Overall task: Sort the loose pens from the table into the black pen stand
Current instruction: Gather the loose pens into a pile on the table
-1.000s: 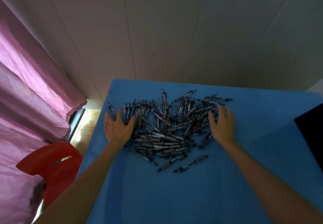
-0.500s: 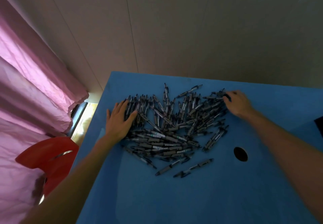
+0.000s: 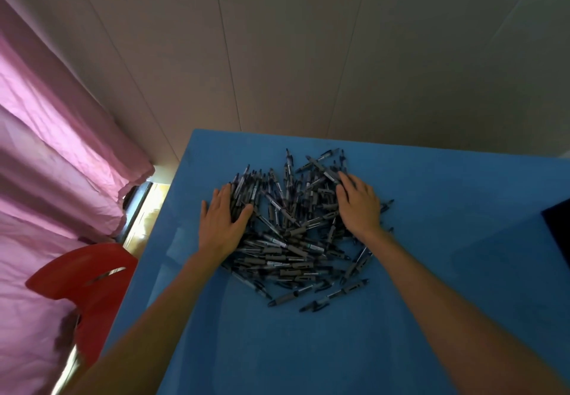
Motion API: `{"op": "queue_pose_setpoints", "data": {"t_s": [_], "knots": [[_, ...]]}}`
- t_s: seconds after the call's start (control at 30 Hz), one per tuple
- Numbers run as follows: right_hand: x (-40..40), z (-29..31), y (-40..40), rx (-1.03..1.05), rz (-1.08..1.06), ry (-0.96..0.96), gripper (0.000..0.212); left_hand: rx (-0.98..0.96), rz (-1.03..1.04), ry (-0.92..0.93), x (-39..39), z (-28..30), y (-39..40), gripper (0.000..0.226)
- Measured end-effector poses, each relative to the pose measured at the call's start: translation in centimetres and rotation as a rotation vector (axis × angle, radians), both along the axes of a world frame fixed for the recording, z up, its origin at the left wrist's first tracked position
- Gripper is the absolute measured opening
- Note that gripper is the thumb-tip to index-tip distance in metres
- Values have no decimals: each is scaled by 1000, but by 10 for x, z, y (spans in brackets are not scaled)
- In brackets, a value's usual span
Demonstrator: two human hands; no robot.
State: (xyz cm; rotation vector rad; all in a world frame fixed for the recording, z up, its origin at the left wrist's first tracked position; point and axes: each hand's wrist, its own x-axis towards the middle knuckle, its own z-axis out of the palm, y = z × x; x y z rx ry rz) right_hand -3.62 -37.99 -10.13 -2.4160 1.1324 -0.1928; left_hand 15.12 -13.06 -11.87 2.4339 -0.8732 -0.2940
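item: loose pens (image 3: 293,228), a great many, dark-barrelled with grey grips and pale labels, heaped in one tangled pile on the far middle of the blue tabletop (image 3: 308,348). a few strays lay just clear of the heap at its near edge, one pen (image 3: 334,295) lying slantwise nearest me.

item: my left hand (image 3: 220,225), palm down, fingers straight and spread, resting on the left flank of the pile, thumb laid across several barrels. it gripped nothing.

item: my right hand (image 3: 359,205), palm down on the right flank, fingers stretched forward over the pens, touching them. i could not tell whether any fingertip hooked a barrel.

item: a dark object (image 3: 558,231), cut off at the right edge of the tabletop; i could not tell what it was, nor whether anything lay in it. no pen was seen in any container; all in view lay on the tabletop.

item: red chair (image 3: 89,289), left of the tabletop, beside a pink curtain (image 3: 55,154). pale panelled wall (image 3: 339,55) behind.
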Motion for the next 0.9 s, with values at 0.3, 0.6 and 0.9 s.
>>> {"op": "queue_pose_setpoints", "data": {"t_s": [0.3, 0.6, 0.9], "knots": [[14, -2, 34, -37, 55, -19, 51, 22, -47, -29, -15, 4, -10, 83], [22, -1, 64, -24, 103, -47, 55, 69, -73, -50, -27, 4, -12, 84], [13, 4, 43, -35, 158, -19, 57, -49, -20, 5, -27, 14, -7, 78]]}}
